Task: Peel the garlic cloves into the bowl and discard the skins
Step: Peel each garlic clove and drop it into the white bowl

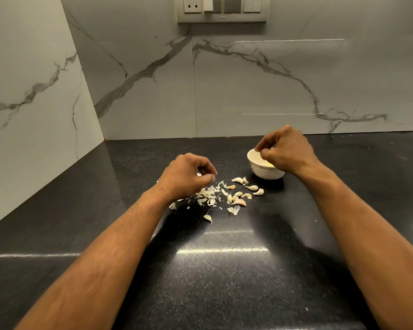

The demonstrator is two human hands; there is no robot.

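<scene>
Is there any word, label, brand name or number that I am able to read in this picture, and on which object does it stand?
None: no readable text appears anywhere.
Switch panel on the wall: sockets and switches only, no visible marking.
White bowl: faint speckles, no lettering.
Black countertop: only light reflections.

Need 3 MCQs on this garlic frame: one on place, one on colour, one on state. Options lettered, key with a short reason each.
1. Where is the right hand?
A. over the bowl
B. flat on the counter
C. at the wall switches

2. What colour is the countertop?
A. white
B. black speckled
C. wooden brown

3. How are the garlic cloves beside the bowl?
A. still in skins
B. sliced
C. crushed to paste

Key: 1 A, its fingertips hang above the bowl's rim. 2 B, the dark flecked surface shows under both arms. 3 A, they lie whole and unpeeled, with the loose skins near the left hand.
</scene>
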